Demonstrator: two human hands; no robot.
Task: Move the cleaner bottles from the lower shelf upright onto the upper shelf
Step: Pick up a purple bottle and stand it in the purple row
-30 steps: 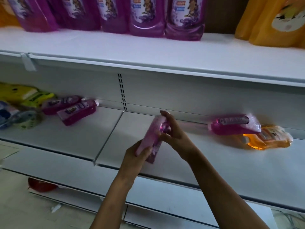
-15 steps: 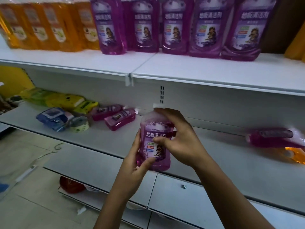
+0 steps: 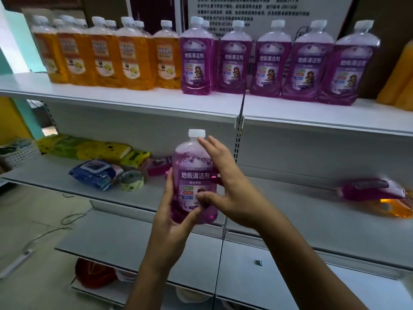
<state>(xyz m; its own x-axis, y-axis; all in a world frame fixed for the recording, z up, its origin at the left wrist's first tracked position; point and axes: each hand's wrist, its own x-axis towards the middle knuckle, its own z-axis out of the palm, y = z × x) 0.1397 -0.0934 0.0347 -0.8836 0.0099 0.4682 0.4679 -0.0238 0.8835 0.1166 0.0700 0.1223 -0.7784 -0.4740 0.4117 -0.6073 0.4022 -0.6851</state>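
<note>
I hold a purple cleaner bottle (image 3: 194, 166) with a white cap upright in front of the lower shelf (image 3: 290, 198). My left hand (image 3: 174, 213) grips its base, thumb across the front. My right hand (image 3: 225, 186) lies against its right side with straight fingers, thumb on the label. On the upper shelf (image 3: 134, 101) stand a row of purple bottles (image 3: 270, 63) and a row of orange bottles (image 3: 134, 61). A purple bottle (image 3: 371, 190) and an orange bottle (image 3: 393, 208) lie on the lower shelf at right. Another purple bottle (image 3: 159, 166) lies behind the held one.
On the lower shelf's left part lie a blue wipes pack (image 3: 93, 173), a tape roll (image 3: 131, 181), yellow packs (image 3: 100, 149) and a white basket (image 3: 20, 153). A red object (image 3: 93, 274) sits under the bottom shelf. A cable (image 3: 67, 220) runs over the floor.
The purple bottle went from tilted to upright and rose a little. My right hand's fingers straightened off it. The view tipped up and now shows the whole upper shelf.
</note>
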